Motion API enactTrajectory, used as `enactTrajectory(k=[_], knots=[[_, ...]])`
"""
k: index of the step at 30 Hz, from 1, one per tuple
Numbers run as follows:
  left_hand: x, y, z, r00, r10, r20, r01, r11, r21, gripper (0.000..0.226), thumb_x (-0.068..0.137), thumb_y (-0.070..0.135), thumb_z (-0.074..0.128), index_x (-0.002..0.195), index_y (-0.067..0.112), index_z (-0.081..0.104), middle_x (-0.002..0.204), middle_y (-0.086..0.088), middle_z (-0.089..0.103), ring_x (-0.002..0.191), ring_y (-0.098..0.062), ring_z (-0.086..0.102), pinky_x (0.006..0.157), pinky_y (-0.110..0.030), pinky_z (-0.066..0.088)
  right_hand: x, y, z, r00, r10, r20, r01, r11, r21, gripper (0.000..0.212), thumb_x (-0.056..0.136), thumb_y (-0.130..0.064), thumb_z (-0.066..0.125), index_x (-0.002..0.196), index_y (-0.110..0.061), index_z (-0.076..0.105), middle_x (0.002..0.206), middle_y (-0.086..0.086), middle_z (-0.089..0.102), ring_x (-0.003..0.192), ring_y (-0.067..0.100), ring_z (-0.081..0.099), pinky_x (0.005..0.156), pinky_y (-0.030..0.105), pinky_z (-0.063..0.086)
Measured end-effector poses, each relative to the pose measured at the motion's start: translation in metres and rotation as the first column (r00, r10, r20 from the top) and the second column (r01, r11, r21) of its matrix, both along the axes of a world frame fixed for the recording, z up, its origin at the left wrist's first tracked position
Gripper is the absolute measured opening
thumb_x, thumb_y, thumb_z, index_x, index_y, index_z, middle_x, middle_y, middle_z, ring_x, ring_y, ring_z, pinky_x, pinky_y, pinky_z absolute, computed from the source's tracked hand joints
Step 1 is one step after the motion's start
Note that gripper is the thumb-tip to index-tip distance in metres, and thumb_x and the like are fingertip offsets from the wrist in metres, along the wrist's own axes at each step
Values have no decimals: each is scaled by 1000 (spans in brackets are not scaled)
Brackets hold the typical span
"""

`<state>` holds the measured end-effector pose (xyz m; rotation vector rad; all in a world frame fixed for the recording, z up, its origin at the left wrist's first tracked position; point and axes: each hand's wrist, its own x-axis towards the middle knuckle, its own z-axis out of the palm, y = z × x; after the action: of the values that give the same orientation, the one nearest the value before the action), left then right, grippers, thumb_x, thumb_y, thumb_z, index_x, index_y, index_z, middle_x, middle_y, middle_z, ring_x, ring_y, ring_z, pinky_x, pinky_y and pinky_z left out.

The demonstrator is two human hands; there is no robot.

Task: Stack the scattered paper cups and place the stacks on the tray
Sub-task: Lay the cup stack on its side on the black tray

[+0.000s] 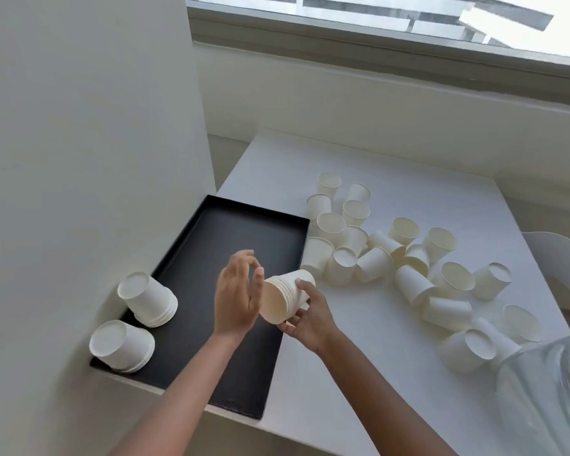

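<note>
— Step in hand?
— Stacking, judged near completion of one stack. Gripping a nested stack of cups [283, 299] in the right hand [305, 319], fingers [302, 285] curled round its wall, above the tray's [244, 232] right edge, mouth leftward. Left hand [236, 297] held flat by that mouth, fingers [244, 261] loosely spread; contact not discernible.
— Outstanding?
— Two stacks [148, 299] bottoms up in the tray's near left corner. Many loose cups [392, 258] on the tabletop [359, 357].
— Next requirement?
— Probably squaring rims, then setting down beside those two.
</note>
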<state>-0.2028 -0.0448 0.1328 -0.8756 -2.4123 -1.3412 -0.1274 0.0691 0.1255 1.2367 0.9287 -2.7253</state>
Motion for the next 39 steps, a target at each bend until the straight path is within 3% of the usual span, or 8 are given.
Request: enactTrajectory(k=[3,7,9,12,19,23,33,39], knots=[[-29,-22,9,989,146,22,-145,987,-69,45,93,32,28,91,-3,57,98,-17,62,103,-34,58,87,-46,45,-18,-21,-4,999,48,23,-50,988,145,55,82,-26,62,129,-19,34,121,14,52,101,29,58,65,37,54],[-60,-54,6,909,383,163,-344,912,-225,35,98,28,35,104,1,57,108,-18,61,109,-35,51,95,-44,35,-41,-54,-11,998,52,-22,-41,937,348,74,80,-13,67,136,-26,20,115,-1,48,96,17,56,67,36,56],[-65,-65,4,847,447,288,-383,888,-255,42,98,34,30,110,2,55,115,-19,58,115,-34,47,98,-44,33,-49,-66,-15,996,80,-38,-52,877,478,85,78,-10,69,140,-27,14,117,-2,47,100,17,55,79,42,55],[-65,-78,4,799,487,352,-424,872,-245,47,97,39,33,111,0,55,118,-22,54,118,-34,44,99,-44,33,-60,-84,-19,984,176,-41,-104,737,668,85,74,-10,70,140,-26,19,122,-3,49,108,16,52,99,39,45],[-60,-96,6,755,491,435,-475,866,-153,45,97,36,34,116,0,52,117,-24,48,121,-33,38,101,-41,30,-77,-118,-26,897,442,-5,-216,448,867,67,70,-11,70,126,-24,35,125,0,47,114,13,48,98,29,43],[-66,-108,5,738,481,474,-482,866,-130,48,98,38,29,116,0,51,118,-23,50,121,-29,37,97,-38,30,-84,-126,-28,859,512,25,-247,371,895,63,72,-10,68,124,-22,36,124,0,45,112,13,47,92,24,40],[-60,-117,-12,812,517,271,-434,845,-312,33,86,12,59,113,-6,54,119,-23,46,111,-37,46,96,-39,36,-83,-132,-40,815,576,71,-247,233,940,57,77,-15,67,124,-16,35,121,-5,41,113,12,44,88,19,39],[-58,-114,-16,833,543,104,-476,800,-364,30,83,7,61,109,-7,57,110,-27,52,105,-41,51,88,-48,44,-71,-111,-49,762,630,151,-310,149,939,83,79,-10,64,144,-24,14,146,-2,27,135,6,27,102,17,26]])
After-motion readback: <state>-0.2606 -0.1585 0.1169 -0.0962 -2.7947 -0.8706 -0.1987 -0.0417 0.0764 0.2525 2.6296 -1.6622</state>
